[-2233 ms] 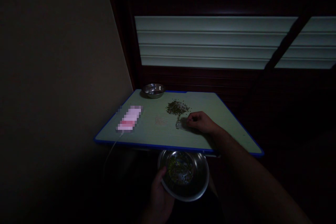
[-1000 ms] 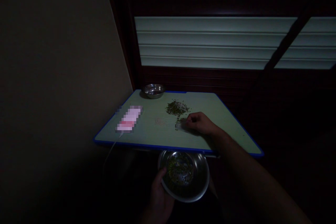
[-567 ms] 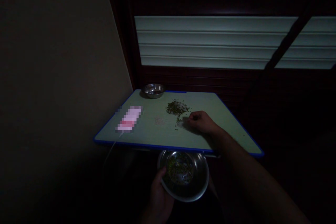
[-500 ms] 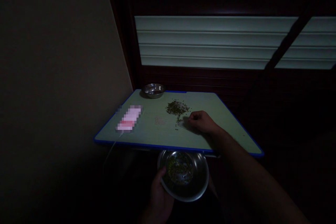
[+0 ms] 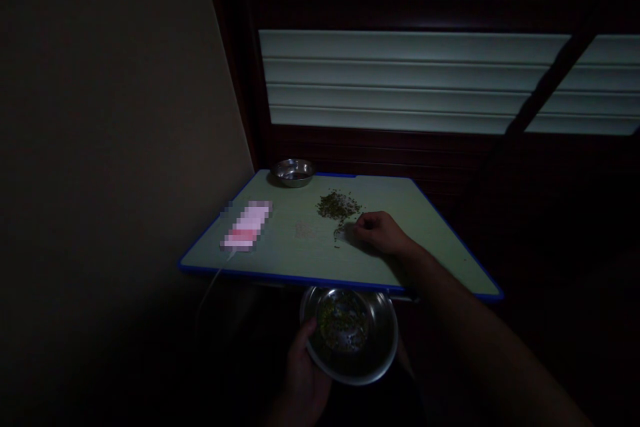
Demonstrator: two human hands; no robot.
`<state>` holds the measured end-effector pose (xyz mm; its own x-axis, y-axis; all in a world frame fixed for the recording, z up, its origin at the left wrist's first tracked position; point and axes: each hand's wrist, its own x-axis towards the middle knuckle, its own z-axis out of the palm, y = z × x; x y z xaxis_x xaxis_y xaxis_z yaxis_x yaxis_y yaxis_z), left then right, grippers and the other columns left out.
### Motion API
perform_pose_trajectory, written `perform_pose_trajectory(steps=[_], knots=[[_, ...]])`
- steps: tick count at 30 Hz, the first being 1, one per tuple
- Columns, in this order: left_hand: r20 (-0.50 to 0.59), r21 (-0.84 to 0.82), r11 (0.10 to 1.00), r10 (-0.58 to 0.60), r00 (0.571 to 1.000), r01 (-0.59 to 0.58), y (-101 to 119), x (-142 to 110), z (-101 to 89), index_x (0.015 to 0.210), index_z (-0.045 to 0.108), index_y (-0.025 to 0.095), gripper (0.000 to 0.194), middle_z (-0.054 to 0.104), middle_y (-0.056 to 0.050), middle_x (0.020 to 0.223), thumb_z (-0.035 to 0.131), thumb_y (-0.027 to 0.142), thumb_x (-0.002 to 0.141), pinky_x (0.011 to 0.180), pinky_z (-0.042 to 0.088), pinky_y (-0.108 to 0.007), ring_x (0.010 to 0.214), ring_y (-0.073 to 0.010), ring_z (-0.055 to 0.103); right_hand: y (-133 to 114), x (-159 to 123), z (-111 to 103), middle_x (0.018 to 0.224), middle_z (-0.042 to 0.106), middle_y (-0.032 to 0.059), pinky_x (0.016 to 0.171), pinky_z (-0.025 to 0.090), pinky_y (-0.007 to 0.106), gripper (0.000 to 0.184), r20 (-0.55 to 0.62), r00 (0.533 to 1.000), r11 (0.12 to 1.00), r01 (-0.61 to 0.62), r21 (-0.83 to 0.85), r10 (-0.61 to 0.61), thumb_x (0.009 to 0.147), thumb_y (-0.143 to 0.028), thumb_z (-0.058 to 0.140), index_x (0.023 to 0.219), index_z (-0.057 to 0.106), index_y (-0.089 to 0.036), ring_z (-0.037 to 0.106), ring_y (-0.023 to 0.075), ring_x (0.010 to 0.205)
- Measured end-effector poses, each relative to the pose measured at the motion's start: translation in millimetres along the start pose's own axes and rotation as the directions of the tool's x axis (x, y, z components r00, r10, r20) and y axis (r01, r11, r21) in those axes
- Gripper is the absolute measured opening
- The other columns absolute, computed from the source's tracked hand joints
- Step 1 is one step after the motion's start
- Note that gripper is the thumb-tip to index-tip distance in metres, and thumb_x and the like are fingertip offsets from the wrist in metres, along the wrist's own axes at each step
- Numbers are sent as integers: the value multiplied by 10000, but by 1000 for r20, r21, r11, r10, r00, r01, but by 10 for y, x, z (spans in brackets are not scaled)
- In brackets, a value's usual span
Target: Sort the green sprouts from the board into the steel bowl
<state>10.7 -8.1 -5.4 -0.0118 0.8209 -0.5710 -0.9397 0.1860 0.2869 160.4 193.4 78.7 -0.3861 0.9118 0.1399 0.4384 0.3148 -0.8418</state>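
- Right hand (image 5: 383, 232): fingers curled in, just to the near right of the pile (image 5: 336, 205); too dark to tell whether they pinch a grain.
- Left hand (image 5: 307, 370): thumb over the rim, gripping the bowl (image 5: 384, 340), nearer the person than the pile and lower.
- The pile lies loose on the table (image 5: 280, 263), a few strays (image 5: 339, 235) on its near side; a careless sweep of the right hand could scatter both.
- Only one hand is seen bearing the bowl, so a slack thumb might tip it and spill its green bits (image 5: 333, 321).
- Dish (image 5: 295, 182): beyond the pile, to its left; contents too dim to tell.
- Phone (image 5: 247, 225): left of the pile; a snagged cord (image 5: 216, 277) could drag it off.
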Motion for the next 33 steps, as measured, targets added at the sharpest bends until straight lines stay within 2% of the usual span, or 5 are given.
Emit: perform_pose_trajectory(steps=[4, 12, 22, 27, 33], knots=[[32, -12, 1000, 24, 999, -23, 5, -2, 14, 955, 757, 198, 244, 775, -78, 964, 538, 232, 853, 1021, 423, -442, 1032, -255, 670, 8, 22, 14, 570, 540, -1, 508, 339, 242, 297, 54, 998, 1000, 23, 10, -24, 688, -431, 655, 648, 616, -139, 425, 93, 526], [-3, -4, 998, 56, 998, -56, 19, -17, 48, 862, 765, 193, 261, 780, -72, 923, 508, 237, 866, 982, 457, -414, 891, -222, 708, -72, -29, 29, 589, 548, -2, 499, 337, 229, 334, 224, 974, 993, -17, 115, -9, 682, -448, 692, 703, 640, -119, 431, 86, 526], [45, -20, 996, 83, 996, -82, 17, 16, 40, 1034, 741, 230, 271, 777, -64, 964, 536, 216, 858, 992, 451, -421, 982, -238, 689, -207, -192, 0, 533, 495, -37, 458, 319, 209, 232, 470, 883, 997, -26, 75, -12, 739, -359, 670, 707, 643, -130, 396, 71, 474], [60, -24, 998, 56, 997, -55, 21, 18, 36, 995, 751, 226, 259, 778, -62, 947, 528, 217, 862, 1015, 429, -445, 1058, -256, 659, -268, -288, -3, 576, 519, -31, 496, 353, 215, 209, 500, 866, 999, -14, 50, -13, 737, -332, 676, 687, 626, -135, 409, 72, 506], [56, -45, 998, 51, 997, -49, 13, 22, 51, 916, 758, 197, 247, 778, -69, 944, 516, 215, 870, 993, 448, -418, 996, -239, 684, -237, -333, 29, 583, 514, -34, 496, 350, 215, 216, 491, 871, 992, -49, 113, -13, 725, -336, 682, 684, 610, -137, 407, 70, 509]])
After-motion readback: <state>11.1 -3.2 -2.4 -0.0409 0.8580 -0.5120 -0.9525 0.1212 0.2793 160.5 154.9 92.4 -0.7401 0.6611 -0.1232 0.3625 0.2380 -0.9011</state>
